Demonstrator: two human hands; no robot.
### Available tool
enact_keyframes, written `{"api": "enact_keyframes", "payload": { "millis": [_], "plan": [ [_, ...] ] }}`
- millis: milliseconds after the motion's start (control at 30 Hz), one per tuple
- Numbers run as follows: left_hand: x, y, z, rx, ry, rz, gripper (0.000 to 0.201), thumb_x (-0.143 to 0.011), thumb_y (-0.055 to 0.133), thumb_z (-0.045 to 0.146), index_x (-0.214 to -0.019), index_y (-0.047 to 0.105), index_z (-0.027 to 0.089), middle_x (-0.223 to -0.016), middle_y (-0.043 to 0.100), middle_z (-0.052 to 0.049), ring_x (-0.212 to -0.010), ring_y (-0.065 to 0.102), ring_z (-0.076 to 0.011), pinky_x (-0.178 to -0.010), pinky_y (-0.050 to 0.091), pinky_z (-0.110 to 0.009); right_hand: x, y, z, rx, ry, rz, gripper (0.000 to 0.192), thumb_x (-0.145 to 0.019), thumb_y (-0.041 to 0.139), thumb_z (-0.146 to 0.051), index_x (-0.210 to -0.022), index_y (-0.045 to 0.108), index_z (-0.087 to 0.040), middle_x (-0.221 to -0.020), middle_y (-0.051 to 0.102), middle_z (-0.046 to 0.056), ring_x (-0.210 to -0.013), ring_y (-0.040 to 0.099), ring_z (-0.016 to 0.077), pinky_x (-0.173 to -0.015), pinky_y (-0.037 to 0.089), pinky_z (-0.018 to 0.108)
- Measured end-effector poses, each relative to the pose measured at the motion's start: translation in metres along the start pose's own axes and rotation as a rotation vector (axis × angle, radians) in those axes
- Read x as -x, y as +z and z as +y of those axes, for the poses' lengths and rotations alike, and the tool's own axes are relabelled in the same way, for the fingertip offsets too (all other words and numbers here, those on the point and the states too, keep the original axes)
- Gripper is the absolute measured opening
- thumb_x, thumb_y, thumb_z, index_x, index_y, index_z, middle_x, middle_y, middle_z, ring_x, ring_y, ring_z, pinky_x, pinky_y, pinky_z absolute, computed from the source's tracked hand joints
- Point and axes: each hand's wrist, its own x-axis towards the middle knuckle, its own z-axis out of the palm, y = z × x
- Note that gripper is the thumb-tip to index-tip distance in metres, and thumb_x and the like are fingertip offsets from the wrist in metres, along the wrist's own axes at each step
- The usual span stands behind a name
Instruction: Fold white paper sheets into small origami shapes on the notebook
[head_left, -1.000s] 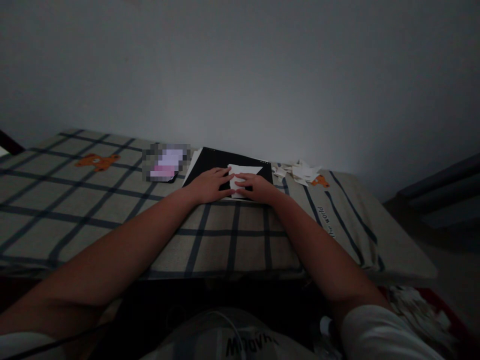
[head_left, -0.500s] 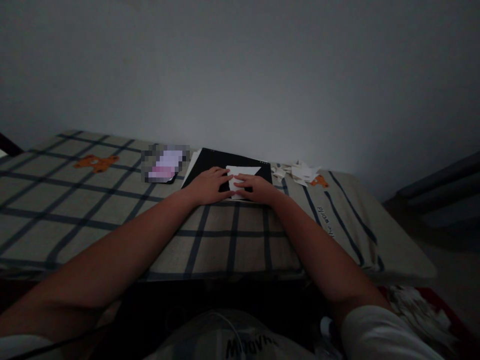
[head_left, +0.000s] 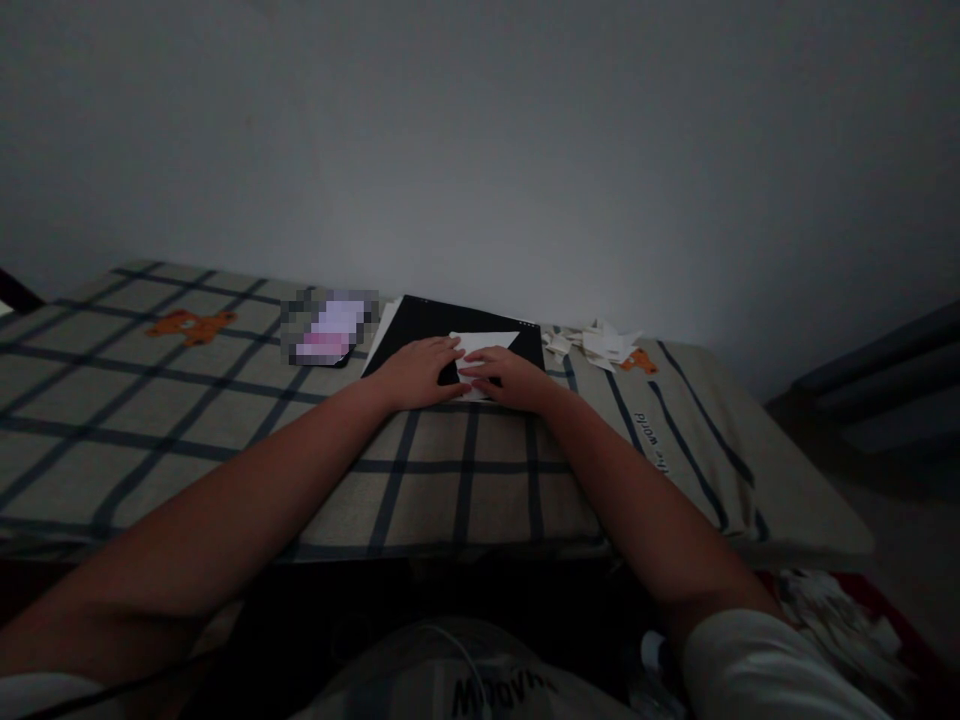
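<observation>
A folded white paper [head_left: 487, 344] lies on a black board [head_left: 427, 318] near the far edge of a checked cloth surface. My left hand [head_left: 415, 373] rests flat on the board, its fingertips on the paper's left edge. My right hand [head_left: 507, 375] lies over the paper's lower part, fingers pointing left and pressing it down. The fingertips of both hands nearly meet. The scene is dim, so the paper's folds are hard to make out.
A pile of small white paper scraps [head_left: 596, 343] lies right of the board. A blurred pink and white object [head_left: 330, 327] sits to its left. The checked cloth [head_left: 187, 420] with orange bear prints ends against a plain wall [head_left: 480, 150]. More scraps lie low at the right [head_left: 832, 620].
Both hands stay on the paper with only slight finger shifts; the right hand's fingers have slid a little across the paper. The view has barely moved.
</observation>
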Motion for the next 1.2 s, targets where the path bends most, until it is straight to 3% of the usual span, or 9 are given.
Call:
{"api": "enact_keyframes", "payload": {
  "millis": [267, 600, 833, 1200],
  "plan": [
    [-0.0009, 0.0046, -0.0036, 0.014, -0.024, -0.005, 0.078, -0.086, 0.042, 0.067, -0.146, 0.040, 0.017, -0.155, 0.033, -0.011, -0.141, 0.031, -0.0306, -0.114, 0.025, -0.043, -0.0013, -0.0002, 0.0004, 0.012, 0.003, -0.021, 0.027, -0.093, 0.054, -0.027, -0.113, 0.070, -0.020, -0.126, 0.062, 0.012, -0.119, 0.055, 0.0229, -0.102, 0.043, 0.045],
    [0.0015, 0.0051, -0.0048, -0.058, -0.002, 0.056, 0.073, -0.086, 0.041, 0.070, -0.141, 0.046, 0.022, -0.150, 0.040, -0.009, -0.135, 0.036, -0.0301, -0.110, 0.028, -0.043, -0.0004, -0.0004, -0.0007, -0.060, 0.005, -0.032, 0.030, -0.092, 0.053, -0.020, -0.117, 0.068, -0.018, -0.131, 0.059, 0.014, -0.125, 0.052, 0.0216, -0.107, 0.040, 0.044],
    [0.0002, 0.0051, -0.0040, -0.058, -0.057, -0.003, 0.079, -0.084, 0.039, 0.073, -0.145, 0.041, 0.023, -0.154, 0.034, -0.011, -0.138, 0.031, -0.0324, -0.110, 0.028, -0.045, -0.0010, -0.0014, -0.0016, -0.048, 0.018, -0.045, 0.030, -0.091, 0.053, -0.020, -0.118, 0.068, -0.021, -0.132, 0.060, 0.012, -0.125, 0.053, 0.0218, -0.106, 0.041, 0.044],
    [-0.0004, -0.0009, -0.0035, -0.051, -0.080, -0.048, 0.086, -0.088, 0.034, 0.071, -0.149, 0.031, 0.011, -0.155, 0.032, -0.012, -0.140, 0.030, -0.0311, -0.113, 0.025, -0.039, -0.0020, 0.0000, -0.0023, -0.027, 0.014, -0.012, 0.027, -0.091, 0.055, -0.026, -0.112, 0.071, -0.018, -0.124, 0.064, 0.014, -0.116, 0.057, 0.0236, -0.101, 0.044, 0.044]
  ]
}}
